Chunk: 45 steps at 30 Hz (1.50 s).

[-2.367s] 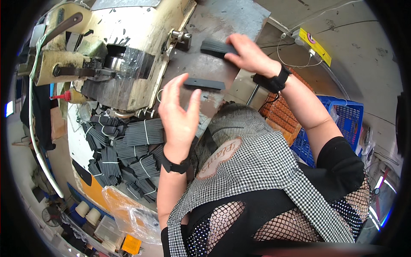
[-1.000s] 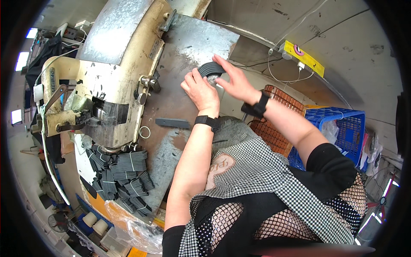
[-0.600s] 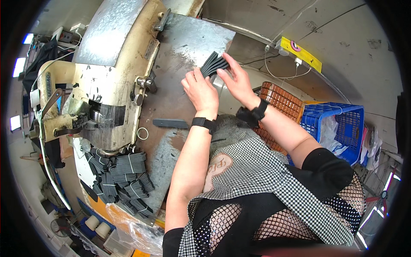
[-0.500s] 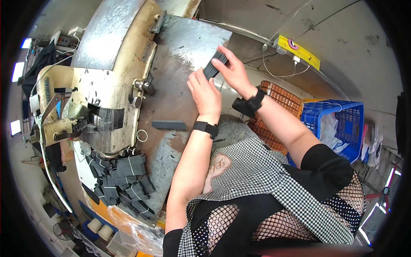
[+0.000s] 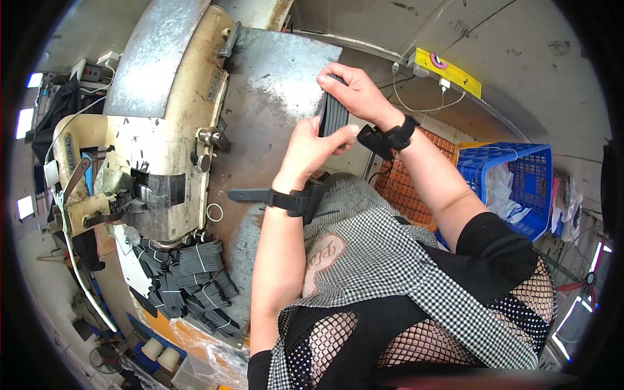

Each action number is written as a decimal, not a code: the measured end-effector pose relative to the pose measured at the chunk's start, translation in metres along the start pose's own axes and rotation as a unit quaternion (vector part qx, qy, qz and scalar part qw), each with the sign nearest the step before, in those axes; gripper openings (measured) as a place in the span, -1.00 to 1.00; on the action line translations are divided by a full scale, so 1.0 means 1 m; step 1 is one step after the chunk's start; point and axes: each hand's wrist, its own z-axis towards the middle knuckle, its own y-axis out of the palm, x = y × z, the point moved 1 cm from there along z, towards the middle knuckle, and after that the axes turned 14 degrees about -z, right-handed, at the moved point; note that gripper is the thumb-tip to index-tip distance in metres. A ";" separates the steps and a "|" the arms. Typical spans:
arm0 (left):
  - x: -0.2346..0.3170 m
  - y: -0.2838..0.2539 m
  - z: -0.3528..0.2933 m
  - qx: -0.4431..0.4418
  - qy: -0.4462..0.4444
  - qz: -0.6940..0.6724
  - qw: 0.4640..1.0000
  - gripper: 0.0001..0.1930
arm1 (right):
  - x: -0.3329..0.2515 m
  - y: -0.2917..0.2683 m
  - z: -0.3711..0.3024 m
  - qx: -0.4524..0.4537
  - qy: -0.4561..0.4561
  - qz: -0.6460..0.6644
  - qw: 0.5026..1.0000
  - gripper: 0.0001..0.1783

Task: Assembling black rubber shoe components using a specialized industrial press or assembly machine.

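A stack of narrow, dark-grey flat strips (image 5: 336, 116) is gripped endwise by the left hand (image 5: 311, 148) and right hand (image 5: 355, 92) near a worn grey metal tabletop's (image 5: 250, 123) edge; spillage could be caused by slackened fingers.

Blue crate (image 5: 532, 182) beside brown mat (image 5: 414, 187)

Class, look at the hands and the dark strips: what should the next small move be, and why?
Probably the left hand should let go and pick up the loose pale loop on the metal table, while the right hand holds the stack of dark strips: no banding shows on that stack, whereas several piled bundles are banded.
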 end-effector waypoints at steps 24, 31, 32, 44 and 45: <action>-0.003 0.075 -0.050 0.058 0.142 0.106 0.982 -0.75 | -0.099 -0.048 -0.014 -0.350 -0.164 -0.148 0.910 -0.65; -0.001 0.056 -0.069 0.116 0.180 0.047 0.976 -0.81 | -0.104 -0.028 -0.054 -0.107 -0.042 -0.036 0.993 -0.76; 0.013 0.056 -0.073 0.135 0.154 -0.086 0.975 -0.82 | -0.104 -0.013 -0.073 -0.020 -0.068 -0.026 0.997 -0.76; 0.011 0.048 -0.130 0.089 0.151 -0.254 0.951 -0.90 | -0.152 0.047 -0.168 0.149 -0.112 -0.154 0.970 -0.38; 0.012 0.048 -0.132 0.085 0.152 -0.252 0.952 -0.90 | -0.154 0.051 -0.173 0.154 -0.120 -0.163 0.967 -0.34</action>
